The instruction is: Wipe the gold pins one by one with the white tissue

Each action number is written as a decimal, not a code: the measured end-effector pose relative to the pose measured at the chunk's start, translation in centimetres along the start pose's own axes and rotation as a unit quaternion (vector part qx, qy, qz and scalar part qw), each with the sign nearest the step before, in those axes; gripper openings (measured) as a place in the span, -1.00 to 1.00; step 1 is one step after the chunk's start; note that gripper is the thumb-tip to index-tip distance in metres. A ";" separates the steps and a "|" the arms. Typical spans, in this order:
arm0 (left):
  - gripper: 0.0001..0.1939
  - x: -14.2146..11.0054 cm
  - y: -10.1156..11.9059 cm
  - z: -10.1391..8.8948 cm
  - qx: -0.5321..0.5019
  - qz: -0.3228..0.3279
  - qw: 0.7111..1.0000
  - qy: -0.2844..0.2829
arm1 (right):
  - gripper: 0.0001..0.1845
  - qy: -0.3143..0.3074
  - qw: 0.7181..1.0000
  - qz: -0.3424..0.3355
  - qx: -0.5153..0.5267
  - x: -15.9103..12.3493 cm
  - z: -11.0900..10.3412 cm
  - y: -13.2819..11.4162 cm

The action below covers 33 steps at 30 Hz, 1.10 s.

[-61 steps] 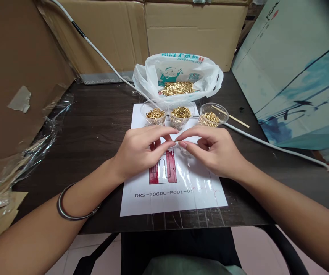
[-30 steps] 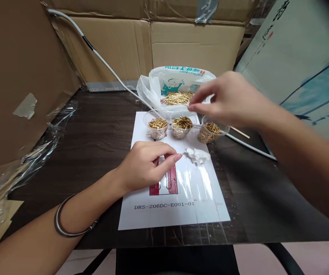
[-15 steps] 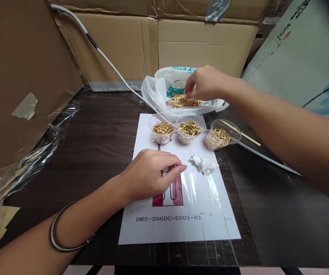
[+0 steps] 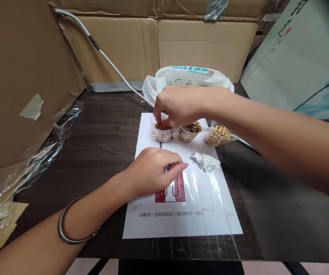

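Observation:
My right hand [image 4: 178, 105] reaches across to the left plastic cup [image 4: 161, 134] of small brass pins, fingertips pinched together down inside it. What they grip is hidden. My left hand [image 4: 153, 172] rests curled on the white printed sheet [image 4: 181, 217], thumb and forefinger pressed together over a red picture [image 4: 178, 191]; nothing nameable shows between them. Two more cups of brass pins, the middle cup [image 4: 191, 131] and the right cup [image 4: 218, 136], stand beside the first. A white wad [image 4: 207, 161] lies on the sheet.
A white plastic bag [image 4: 193, 74] sits behind the cups. A white cable [image 4: 107, 59] runs from the back left across the dark table [image 4: 101, 133]. Cardboard boxes [image 4: 204, 42] wall in the back and left; crumpled clear film [image 4: 38, 152] lies at left.
My right hand left the left hand, went out to the brass pins in the bag, then came back left and down into the left cup. My left hand stayed on the sheet.

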<state>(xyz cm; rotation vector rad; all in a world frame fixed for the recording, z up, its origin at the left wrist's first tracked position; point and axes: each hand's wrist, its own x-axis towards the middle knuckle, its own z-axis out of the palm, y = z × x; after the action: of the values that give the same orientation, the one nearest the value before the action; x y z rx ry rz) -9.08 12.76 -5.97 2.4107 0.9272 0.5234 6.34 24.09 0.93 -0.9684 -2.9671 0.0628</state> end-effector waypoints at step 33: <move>-0.73 0.1 0.8 -0.5 -0.076 -0.028 0.989 0.126 | -0.82 0.063 0.985 0.097 0.129 -10.3 -0.3 -6.0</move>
<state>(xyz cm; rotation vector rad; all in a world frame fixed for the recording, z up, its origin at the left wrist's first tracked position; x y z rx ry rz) -8.88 12.43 -5.06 2.2094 1.0173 0.8609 11.12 13.22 1.43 -1.1701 -2.6576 0.3640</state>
